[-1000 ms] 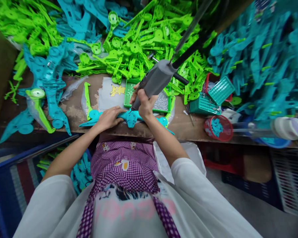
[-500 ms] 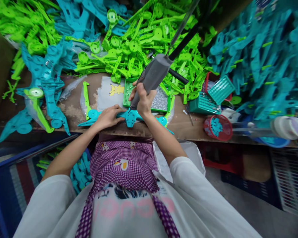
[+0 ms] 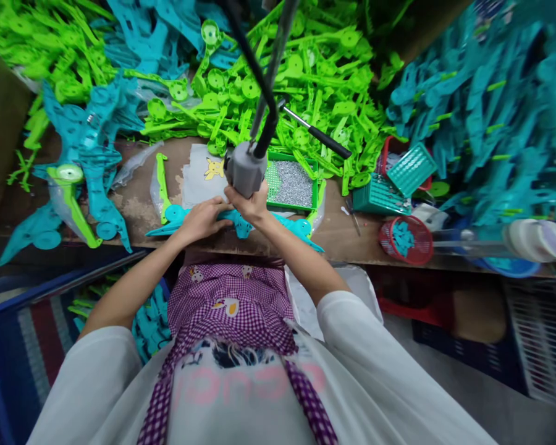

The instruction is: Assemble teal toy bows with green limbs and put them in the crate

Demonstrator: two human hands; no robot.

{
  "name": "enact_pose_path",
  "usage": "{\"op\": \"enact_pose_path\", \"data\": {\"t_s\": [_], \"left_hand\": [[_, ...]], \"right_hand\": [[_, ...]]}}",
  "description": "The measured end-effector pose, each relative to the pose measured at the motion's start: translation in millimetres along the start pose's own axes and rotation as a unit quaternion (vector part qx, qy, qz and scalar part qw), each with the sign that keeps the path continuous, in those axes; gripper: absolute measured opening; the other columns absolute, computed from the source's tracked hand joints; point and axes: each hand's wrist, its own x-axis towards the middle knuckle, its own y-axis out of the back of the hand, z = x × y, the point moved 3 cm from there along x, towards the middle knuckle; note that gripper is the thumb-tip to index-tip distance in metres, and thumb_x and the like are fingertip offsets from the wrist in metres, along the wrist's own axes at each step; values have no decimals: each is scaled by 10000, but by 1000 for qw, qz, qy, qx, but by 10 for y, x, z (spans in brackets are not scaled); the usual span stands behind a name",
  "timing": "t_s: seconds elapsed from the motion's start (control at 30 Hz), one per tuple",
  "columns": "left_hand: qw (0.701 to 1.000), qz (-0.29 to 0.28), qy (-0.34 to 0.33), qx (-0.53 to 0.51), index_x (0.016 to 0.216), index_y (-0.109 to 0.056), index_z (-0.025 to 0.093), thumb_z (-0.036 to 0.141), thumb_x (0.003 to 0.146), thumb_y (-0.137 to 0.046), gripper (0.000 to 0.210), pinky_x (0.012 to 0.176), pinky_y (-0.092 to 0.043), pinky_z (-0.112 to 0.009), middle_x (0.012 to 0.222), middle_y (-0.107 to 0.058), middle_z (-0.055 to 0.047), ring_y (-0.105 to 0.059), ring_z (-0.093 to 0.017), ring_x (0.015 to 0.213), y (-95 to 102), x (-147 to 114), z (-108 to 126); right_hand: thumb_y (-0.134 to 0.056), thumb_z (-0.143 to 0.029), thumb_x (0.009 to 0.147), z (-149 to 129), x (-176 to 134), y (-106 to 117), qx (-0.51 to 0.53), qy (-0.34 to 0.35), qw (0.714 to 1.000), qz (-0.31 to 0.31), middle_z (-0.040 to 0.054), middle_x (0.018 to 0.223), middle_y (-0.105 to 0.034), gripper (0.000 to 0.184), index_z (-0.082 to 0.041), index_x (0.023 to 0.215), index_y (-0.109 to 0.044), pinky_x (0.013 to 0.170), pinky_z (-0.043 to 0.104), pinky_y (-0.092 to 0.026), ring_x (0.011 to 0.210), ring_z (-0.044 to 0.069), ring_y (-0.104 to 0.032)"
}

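Note:
A grey electric screwdriver (image 3: pixel 248 170) stands nearly upright over the bench, its cable running up and away. My right hand (image 3: pixel 251 205) is closed around its lower part, and its tip is hidden behind that hand. Below lies a long blue plastic part (image 3: pixel 294 226) along the bench's front edge, with green pieces at both ends. My left hand (image 3: pixel 204 220) has its fingers closed over this part, left of the screwdriver. Just behind my hands sits a green basket (image 3: pixel 315 191) holding many small silvery screws (image 3: pixel 294 180).
Green plastic parts (image 3: pixel 250 86) pile up at the back, with blue parts (image 3: pixel 482 111) heaped at right. Blue-green assemblies (image 3: pixel 92 167) lie at left. A hammer (image 3: pixel 328 141) rests on the pile. At right are a small screwdriver (image 3: pixel 352 216), teal baskets (image 3: pixel 375 196) and a red basket (image 3: pixel 414 250).
My right hand has moved left with the electric screwdriver, which has swung from a slant to nearly upright. The hammer shows more fully now. My left hand stays on the blue part.

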Motion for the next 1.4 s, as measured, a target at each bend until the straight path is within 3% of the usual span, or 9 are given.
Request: {"op": "enact_pose_path", "data": {"t_s": [0.13, 0.27, 0.43, 0.57, 0.9, 1.07, 1.23, 1.3, 1.4], "left_hand": [[1000, 7, -2, 6, 1189, -661, 196, 344, 875, -669, 348, 866, -513, -371, 1157, -668, -99, -640, -287, 1065, -22, -9, -17], [1000, 7, -19, -13, 1266, -622, 217, 348, 893, -647, 397, 924, -500, -366, 1273, -633, -83, -617, -267, 1135, 9, -12, -4], [999, -11, -19, -33, 1322, -588, 270, 364, 895, -639, 441, 976, -480, -381, 1306, -626, -55, -602, -247, 1165, 27, -1, 0], [999, -15, -12, -28, 1337, -576, 276, 382, 892, -637, 462, 968, -482, -398, 1308, -622, -65, -603, -255, 1157, 32, 1, 5], [1000, -22, 1, -19, 1310, -596, 250, 322, 841, -692, 484, 966, -478, -378, 1220, -633, -72, -596, -258, 1127, -5, 16, -49], [1000, -3, -8, -19, 1245, -625, 231, 299, 834, -695, 423, 960, -479, -389, 1182, -644, -80, -593, -270, 1123, -19, 14, -56], [1000, 11, 8, -15, 1087, -677, 174, 304, 823, -698, 295, 907, -499, -395, 1070, -667, -101, -614, -289, 1061, -24, 5, -59], [1000, 7, 0, -13, 1119, -669, 184, 314, 831, -693, 317, 909, -497, -390, 1102, -660, -97, -607, -287, 1077, -17, 1, -47], [1000, -5, -18, -19, 1244, -620, 225, 309, 850, -672, 406, 928, -487, -385, 1181, -641, -84, -592, -270, 1112, -4, -8, -21]], "right_hand": [[-670, -584, 717, -12, -26, -18, -5, 29, 1000, 8, -39, 564, -486, 419, -196, 613, -551, 546, 291, -425, 521, 94, -445], [-595, -656, 761, -21, 16, 51, 56, -30, 998, 12, -42, 541, -509, 463, -197, 697, -590, 519, 278, -442, 484, 99, -491], [-426, -748, 816, -85, 158, 336, 96, -26, 988, 121, -55, 524, -467, 561, -227, 874, -624, 485, 259, -446, 452, 100, -509], [-492, -713, 808, -108, 172, 466, 101, -4, 984, 148, -51, 523, -460, 494, -238, 828, -628, 483, 261, -451, 464, 107, -525], [-602, -717, 708, 171, -67, 124, 171, -56, 982, 58, -53, 523, -496, 523, -196, 740, -615, 472, 265, -462, 464, 105, -544], [-637, -634, 733, 174, -71, 82, 92, -36, 995, 17, -28, 582, -526, 438, -200, 695, -595, 565, 305, -502, 560, 120, -546], [-777, -572, 604, 109, -64, -4, 11, 2, 999, -30, -34, 582, -484, 429, -213, 605, -543, 559, 318, -481, 532, 110, -469], [-735, -619, 634, 119, -60, 8, 29, -15, 999, -11, -41, 569, -471, 442, -217, 629, -551, 525, 307, -463, 505, 105, -463], [-571, -696, 748, 151, -74, 97, 94, -53, 991, 76, -56, 536, -446, 469, -227, 738, -580, 477, 282, -438, 462, 103, -477]]}}
